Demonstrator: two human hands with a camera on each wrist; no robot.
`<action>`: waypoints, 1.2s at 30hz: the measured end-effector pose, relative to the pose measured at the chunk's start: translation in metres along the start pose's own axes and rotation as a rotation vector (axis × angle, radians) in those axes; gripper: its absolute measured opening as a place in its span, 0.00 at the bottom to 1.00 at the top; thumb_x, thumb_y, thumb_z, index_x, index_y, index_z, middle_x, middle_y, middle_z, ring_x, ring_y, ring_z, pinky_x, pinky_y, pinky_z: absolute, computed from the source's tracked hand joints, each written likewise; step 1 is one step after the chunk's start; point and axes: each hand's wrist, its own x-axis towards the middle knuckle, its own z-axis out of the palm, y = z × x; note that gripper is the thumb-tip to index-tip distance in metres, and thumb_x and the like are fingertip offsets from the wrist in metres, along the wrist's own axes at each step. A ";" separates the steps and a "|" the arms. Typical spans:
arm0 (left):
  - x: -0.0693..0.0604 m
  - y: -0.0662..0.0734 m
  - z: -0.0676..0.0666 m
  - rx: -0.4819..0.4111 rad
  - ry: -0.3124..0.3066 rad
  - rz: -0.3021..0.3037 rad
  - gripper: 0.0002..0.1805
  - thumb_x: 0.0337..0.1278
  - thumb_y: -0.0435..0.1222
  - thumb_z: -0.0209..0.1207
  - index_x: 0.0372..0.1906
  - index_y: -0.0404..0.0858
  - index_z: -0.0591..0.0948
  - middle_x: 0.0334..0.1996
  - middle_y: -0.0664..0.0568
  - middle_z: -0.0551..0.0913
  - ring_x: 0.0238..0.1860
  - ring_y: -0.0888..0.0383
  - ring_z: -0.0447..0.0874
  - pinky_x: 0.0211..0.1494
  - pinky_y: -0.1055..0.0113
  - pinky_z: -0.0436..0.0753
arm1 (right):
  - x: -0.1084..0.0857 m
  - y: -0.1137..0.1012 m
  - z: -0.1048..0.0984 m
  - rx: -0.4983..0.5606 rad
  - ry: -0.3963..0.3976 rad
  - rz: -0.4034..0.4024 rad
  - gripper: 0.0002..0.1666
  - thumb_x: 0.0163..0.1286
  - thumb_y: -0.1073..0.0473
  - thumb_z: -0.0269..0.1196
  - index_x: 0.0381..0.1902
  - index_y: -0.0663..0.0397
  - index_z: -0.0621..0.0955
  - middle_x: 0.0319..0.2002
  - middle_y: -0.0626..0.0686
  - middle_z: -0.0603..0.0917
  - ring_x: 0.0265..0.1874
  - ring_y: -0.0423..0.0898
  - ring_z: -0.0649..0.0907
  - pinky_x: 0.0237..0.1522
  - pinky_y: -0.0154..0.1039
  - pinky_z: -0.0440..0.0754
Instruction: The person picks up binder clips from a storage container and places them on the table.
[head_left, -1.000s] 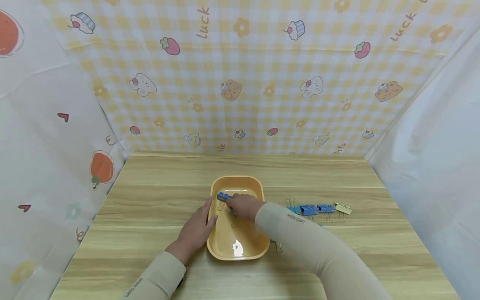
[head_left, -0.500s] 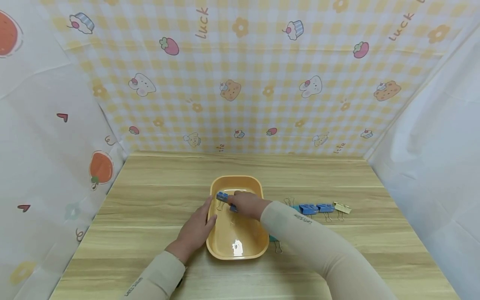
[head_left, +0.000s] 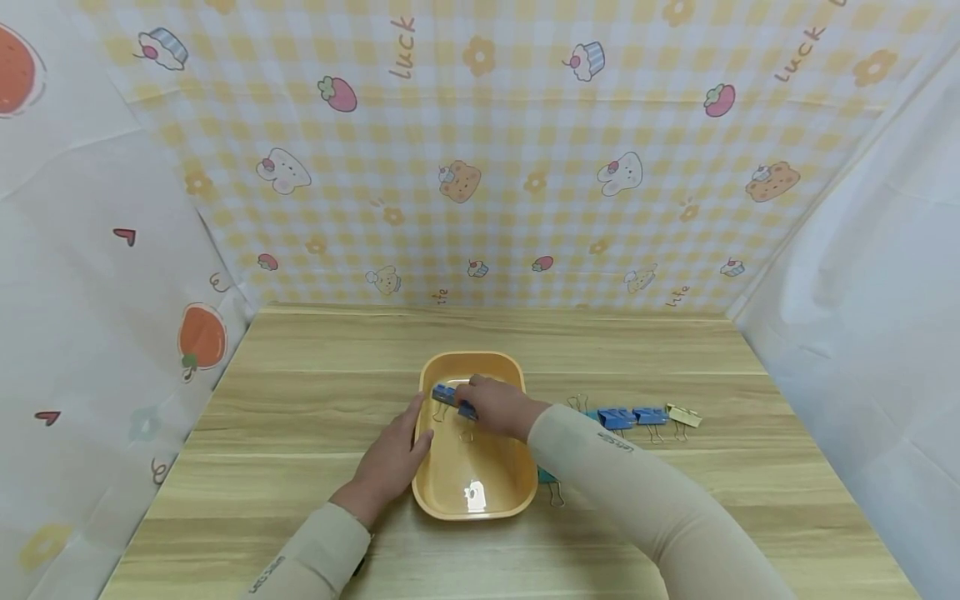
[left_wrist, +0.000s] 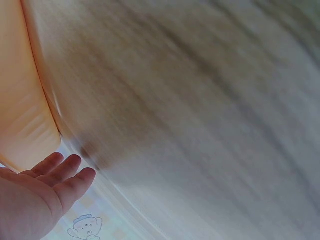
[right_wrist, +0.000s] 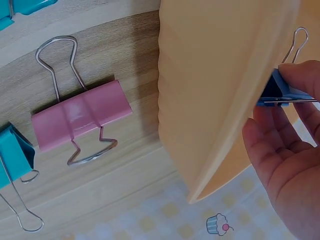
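Note:
A yellow-orange plastic tray stands on the table before me. Inside, at its far left, sits a blue binder clip with a wire handle pointing toward me. My right hand reaches into the tray and pinches a second blue binder clip between thumb and fingers, just right of the first. Part of the held clip is covered by the fingers. My left hand lies against the tray's left side with fingers extended; the left wrist view shows those fingers straight beside the tray wall.
Right of the tray, a row holds a partly hidden teal clip, two blue binder clips and a pale yellow one. A pink binder clip and teal binder clips lie close to the tray's right wall. A patterned cloth rises behind the table.
My right hand has shifted slightly right within the tray, and the clip it pinches has moved up beside the other blue clip. The left hand stays at the tray's side.

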 end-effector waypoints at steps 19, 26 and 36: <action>0.000 0.002 -0.001 0.001 0.001 -0.009 0.35 0.73 0.45 0.47 0.77 0.42 0.49 0.71 0.38 0.63 0.70 0.41 0.61 0.69 0.44 0.63 | -0.010 0.004 -0.012 0.020 0.085 -0.011 0.21 0.59 0.67 0.67 0.50 0.51 0.77 0.42 0.50 0.76 0.35 0.42 0.76 0.39 0.35 0.80; -0.002 0.004 -0.002 0.002 -0.003 -0.009 0.35 0.73 0.45 0.47 0.77 0.41 0.50 0.70 0.38 0.63 0.70 0.40 0.61 0.69 0.44 0.63 | -0.017 0.006 -0.021 0.020 0.138 -0.045 0.22 0.58 0.68 0.66 0.51 0.52 0.78 0.44 0.51 0.77 0.38 0.43 0.77 0.41 0.37 0.81; -0.001 0.003 -0.002 0.007 0.001 -0.004 0.36 0.72 0.45 0.48 0.77 0.41 0.49 0.70 0.37 0.63 0.70 0.40 0.61 0.69 0.44 0.63 | -0.028 0.018 -0.027 0.043 0.201 -0.058 0.23 0.59 0.70 0.65 0.53 0.53 0.78 0.48 0.53 0.78 0.43 0.46 0.78 0.45 0.40 0.82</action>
